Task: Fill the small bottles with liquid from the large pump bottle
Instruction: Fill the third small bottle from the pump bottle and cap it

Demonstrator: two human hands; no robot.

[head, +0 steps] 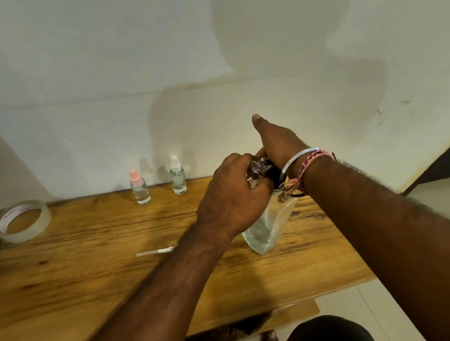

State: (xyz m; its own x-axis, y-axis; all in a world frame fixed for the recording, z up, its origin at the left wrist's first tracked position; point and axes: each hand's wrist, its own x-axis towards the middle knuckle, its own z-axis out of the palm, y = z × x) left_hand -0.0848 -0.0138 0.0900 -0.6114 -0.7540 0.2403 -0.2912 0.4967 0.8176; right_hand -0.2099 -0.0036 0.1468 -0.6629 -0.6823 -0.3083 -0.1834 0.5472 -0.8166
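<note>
I see one head view, looking down at a wooden worktop (94,277) set against a pale wall.

The large pump bottle (269,223) is clear and stands near the right end of the worktop, about midway between the back and front edges. Its black pump head (272,172) sits at the top, between both hands.

My left hand (232,195) is over the neck of the large pump bottle. Its fingers are curled and grip a small clear bottle (258,166) held right at the pump head. Most of this bottle is hidden by the fingers, and I cannot tell its fill level.

My right hand (277,140) lies on the far side of the pump head. The thumb is extended toward the wall. The other fingers are hidden behind the hand and pump, so I cannot tell whether they are curled or straight. A metal bangle (298,159) and pink thread bands (317,161) are on the right wrist.

Two capped spray bottles stand near the back edge, left of the hands: one with a pink cap (139,187) and, just to its right, one with a white cap (177,176). Both hold clear liquid.

A spray tube with a white fitting (157,251) lies flat on the worktop, partly under my left forearm.

A roll of clear tape (24,220) lies near the back left corner, beside a dark object at the left edge.
</note>
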